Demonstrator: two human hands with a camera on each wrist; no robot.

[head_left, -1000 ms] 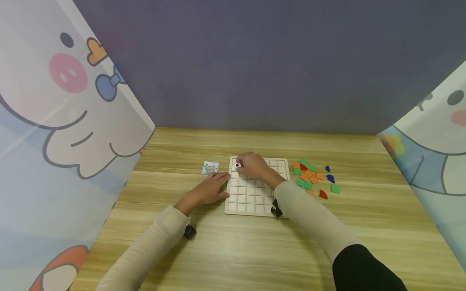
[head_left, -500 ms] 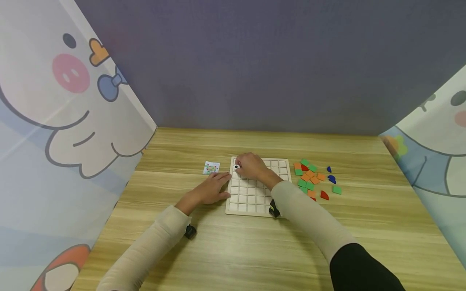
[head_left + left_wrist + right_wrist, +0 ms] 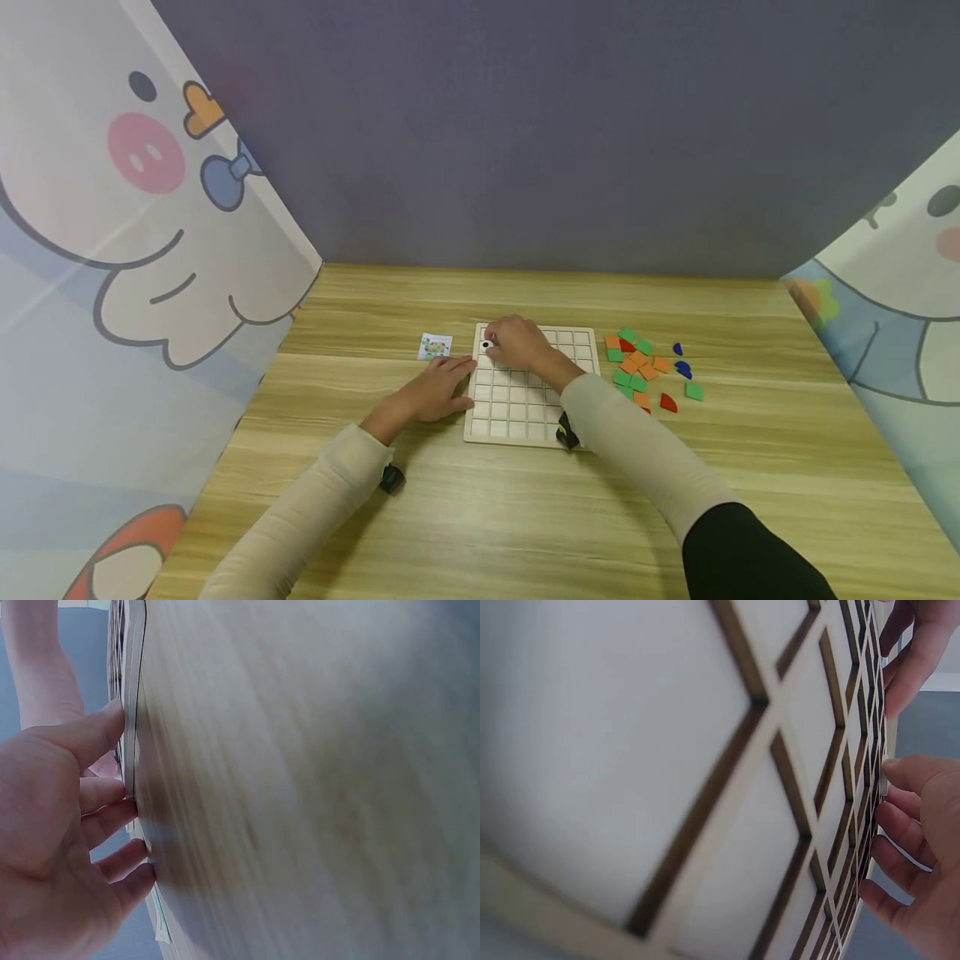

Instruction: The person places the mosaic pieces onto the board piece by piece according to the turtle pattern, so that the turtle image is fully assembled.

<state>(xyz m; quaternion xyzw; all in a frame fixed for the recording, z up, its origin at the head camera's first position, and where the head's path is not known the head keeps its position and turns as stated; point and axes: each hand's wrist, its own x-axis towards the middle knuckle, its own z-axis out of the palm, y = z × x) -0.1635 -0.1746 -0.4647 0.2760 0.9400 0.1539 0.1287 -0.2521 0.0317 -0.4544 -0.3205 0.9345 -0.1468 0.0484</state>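
Note:
A wooden grid board (image 3: 498, 409) with square recesses lies on the table. Over its upper left corner my right hand (image 3: 517, 342) pinches a small white tile (image 3: 486, 344) marked with a black dot. From the right wrist, the tile's thin edge shows between thumb and fingers, at the grid. My left hand (image 3: 437, 390) rests at the board's left edge, thumb and fingers spread apart. The left wrist view shows its fingertips (image 3: 135, 881) on the tabletop beside the board's side. My right forearm hides part of the grid.
Right of the board lie loose green tiles (image 3: 694, 391), orange squares (image 3: 649, 371), red quarter-rounds (image 3: 668, 402) and blue pieces (image 3: 683, 368). A printed picture card (image 3: 435, 346) lies left of the board. A grey partition (image 3: 525, 142) stands behind the table (image 3: 465, 517).
The right hand with the white tile has shifted very slightly within the board's upper left corner. The left hand stays at the board's edge.

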